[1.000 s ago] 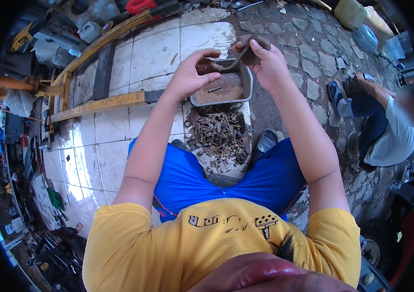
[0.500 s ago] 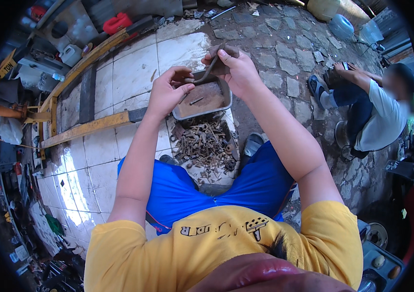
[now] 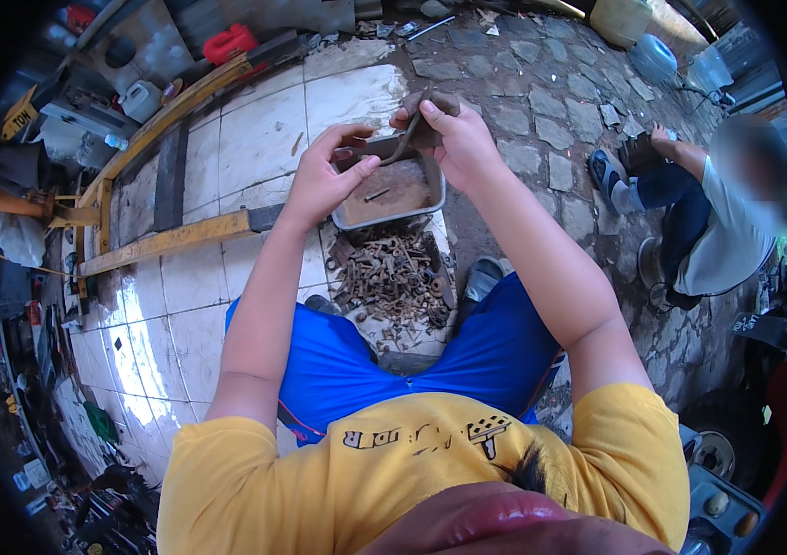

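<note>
Above the tray, my right hand point(image 3: 456, 139) is closed around a dark, rusty bent metal rod point(image 3: 404, 141); a flat brownish part at its upper end is partly covered by my fingers. The rod's curved lower end points toward my left hand point(image 3: 327, 176). That hand is open, thumb and fingers spread, with the thumb tip close to the rod's end; whether they touch I cannot tell. Below both hands lies a grey rectangular tray point(image 3: 384, 222) with a brown, dirty bottom. Inside it rests a single bolt point(image 3: 377, 195).
Between my feet and the tray lies a pile of rusty bolts, nuts and washers point(image 3: 393, 273). A yellow metal frame point(image 3: 171, 250) stands at left on white tiles. Another person point(image 3: 717, 213) sits at right on stone paving. A red jerrycan point(image 3: 229, 43) is at far left.
My left fingers have come off the rod's lower end and spread apart. My right hand still holds the rod. The seated person's arm and head have shifted.
</note>
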The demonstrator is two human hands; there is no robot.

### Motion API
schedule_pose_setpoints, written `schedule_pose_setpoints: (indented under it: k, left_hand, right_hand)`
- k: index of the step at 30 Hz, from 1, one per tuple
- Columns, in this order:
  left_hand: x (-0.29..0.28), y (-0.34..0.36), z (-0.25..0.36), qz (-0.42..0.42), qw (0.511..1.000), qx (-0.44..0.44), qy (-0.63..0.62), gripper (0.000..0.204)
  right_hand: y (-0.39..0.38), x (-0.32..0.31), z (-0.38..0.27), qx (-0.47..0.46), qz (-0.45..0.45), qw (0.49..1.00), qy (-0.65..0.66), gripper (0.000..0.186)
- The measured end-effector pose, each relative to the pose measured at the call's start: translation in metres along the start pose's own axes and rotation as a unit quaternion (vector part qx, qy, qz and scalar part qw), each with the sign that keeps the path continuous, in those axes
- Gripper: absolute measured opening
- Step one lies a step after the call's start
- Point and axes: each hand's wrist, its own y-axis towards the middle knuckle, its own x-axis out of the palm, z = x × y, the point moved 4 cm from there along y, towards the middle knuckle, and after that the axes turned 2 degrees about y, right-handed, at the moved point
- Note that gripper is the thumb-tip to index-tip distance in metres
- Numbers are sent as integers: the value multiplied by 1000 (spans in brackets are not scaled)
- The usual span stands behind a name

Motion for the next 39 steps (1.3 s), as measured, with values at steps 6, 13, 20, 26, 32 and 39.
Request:
schedule_pose_setpoints:
  k: [6,13,20,26,32,39]
  left_hand:
    - [21,-10,3,-38,979,33,199,30]
    - [21,-7,-16,-64,991,-105,49,32]
    - [25,-12,-24,-93,889,-254,-369,42]
    - [21,-10,-37,-54,863,-286,-413,42]
    - [25,-10,-40,-18,889,-283,-359,44]
    - [27,-16,-47,-7,886,-299,-355,48]
  right_hand:
    - [0,7,7,11,-12,999,-46,19]
    - [4,-6,5,15,13,999,32,26]
    - [-2,9,-4,5,-5,999,31,25]
    - [2,5,1,20,-22,999,37,44]
    - [-18,42,19,123,-22,992,-13,71]
    - [-17,41,39,108,-86,988,-65,52]
